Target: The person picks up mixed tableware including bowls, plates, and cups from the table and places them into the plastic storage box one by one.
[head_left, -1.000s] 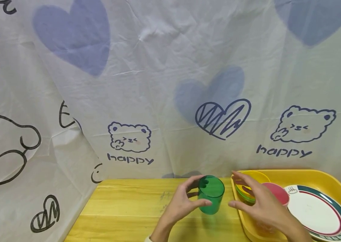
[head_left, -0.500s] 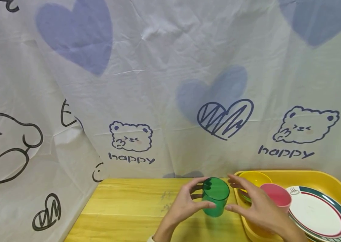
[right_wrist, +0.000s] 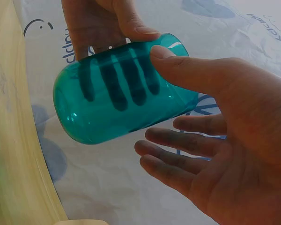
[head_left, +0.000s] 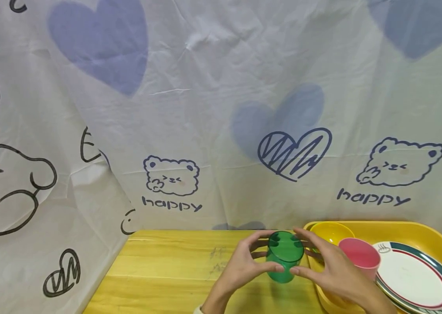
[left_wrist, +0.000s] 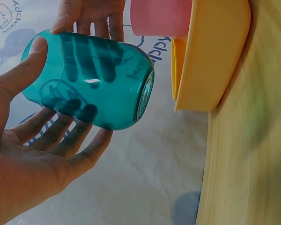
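Observation:
A clear green plastic cup (head_left: 286,250) stands upright just above the wooden table, mouth up. My left hand (head_left: 242,264) holds it from the left, thumb on the near wall and fingers behind, their tips visible through the plastic. On the cup's other side, my right hand (head_left: 334,267) is spread with its fingers loosely bent. In the right wrist view, the right thumb overlaps the cup (right_wrist: 107,112) near its rim, while the right fingers (right_wrist: 178,140) lie apart from its wall. The cup's base (left_wrist: 146,96) is clear of the table in the left wrist view.
A yellow tray (head_left: 393,226) sits at the right of the table (head_left: 166,270). In it are a yellow cup (head_left: 332,231), a pink cup (head_left: 360,253) and white plates (head_left: 417,274) with a green and red border. A printed white cloth (head_left: 213,87) hangs behind.
The green cup and my left hand have shifted slightly right. My right hand has come in from the tray side to the cup, narrowing the gap.

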A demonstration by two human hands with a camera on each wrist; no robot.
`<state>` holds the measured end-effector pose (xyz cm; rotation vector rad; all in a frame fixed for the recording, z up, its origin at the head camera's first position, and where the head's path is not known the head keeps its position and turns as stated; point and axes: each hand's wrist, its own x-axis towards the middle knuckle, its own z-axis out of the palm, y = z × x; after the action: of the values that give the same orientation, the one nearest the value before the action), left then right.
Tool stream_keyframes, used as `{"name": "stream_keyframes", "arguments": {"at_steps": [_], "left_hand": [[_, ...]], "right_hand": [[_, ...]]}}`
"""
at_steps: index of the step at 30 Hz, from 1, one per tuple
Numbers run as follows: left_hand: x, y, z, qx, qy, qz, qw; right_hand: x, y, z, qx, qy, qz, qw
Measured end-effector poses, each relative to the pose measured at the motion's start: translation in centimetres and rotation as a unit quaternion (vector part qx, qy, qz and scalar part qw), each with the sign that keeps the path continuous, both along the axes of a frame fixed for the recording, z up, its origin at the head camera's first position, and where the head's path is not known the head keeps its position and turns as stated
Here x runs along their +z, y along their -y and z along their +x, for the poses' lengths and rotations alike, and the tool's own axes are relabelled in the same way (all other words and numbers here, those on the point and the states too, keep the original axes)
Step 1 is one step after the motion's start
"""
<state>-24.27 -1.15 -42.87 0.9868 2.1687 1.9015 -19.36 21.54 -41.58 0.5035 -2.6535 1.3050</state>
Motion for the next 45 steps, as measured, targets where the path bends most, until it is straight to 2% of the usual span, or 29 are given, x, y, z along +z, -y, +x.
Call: {"name": "stream_keyframes", "arguments": {"at_steps": [5, 12, 16, 20, 23, 26, 30, 36, 41, 45], "left_hand": [[0.2, -0.1, 0.1, -0.005, 0.002, 0.007, 1.0000], [0.3, -0.1, 0.2, -0.011, 0.012, 0.021, 0.9997], [1.6, 0.0, 1.2, -0.018, 0.029, 0.031, 0.9990], [2.9, 0.0, 2.1, -0.026, 0.023, 0.034, 0.9988], [2.7, 0.0, 1.9, -0.033, 0.003, 0.037, 0.9988], [1.7, 0.0, 1.4, -0.041, -0.017, 0.046, 0.9979], [0.5, 0.2, 0.6, -0.039, -0.027, 0.051, 0.9976], [-0.3, 0.5, -0.5, -0.026, -0.039, 0.054, 0.9975], [-0.8, 1.1, -1.2, 0.026, -0.085, -0.002, 0.9960], [-1.5, 2.6, -1.9, 0.077, -0.115, -0.068, 0.9880]], "right_hand": [[0.3, 0.1, 0.1, 0.002, 0.020, -0.013, 1.000], [0.6, 0.2, 0.4, 0.011, 0.017, -0.035, 0.999], [0.5, 0.4, 0.4, 0.005, 0.010, -0.038, 0.999], [0.7, 0.4, 0.4, 0.006, -0.011, -0.047, 0.999], [1.0, 0.4, 0.6, 0.002, -0.037, -0.050, 0.998], [1.2, 0.3, 1.0, -0.010, -0.055, -0.049, 0.997], [1.7, -0.1, 1.3, -0.038, -0.068, -0.057, 0.995], [2.6, -1.7, 1.7, -0.117, -0.121, -0.040, 0.985], [2.3, -3.6, 1.9, -0.179, -0.153, -0.059, 0.970], [1.6, -5.6, 2.3, -0.259, -0.150, -0.040, 0.953]]}}
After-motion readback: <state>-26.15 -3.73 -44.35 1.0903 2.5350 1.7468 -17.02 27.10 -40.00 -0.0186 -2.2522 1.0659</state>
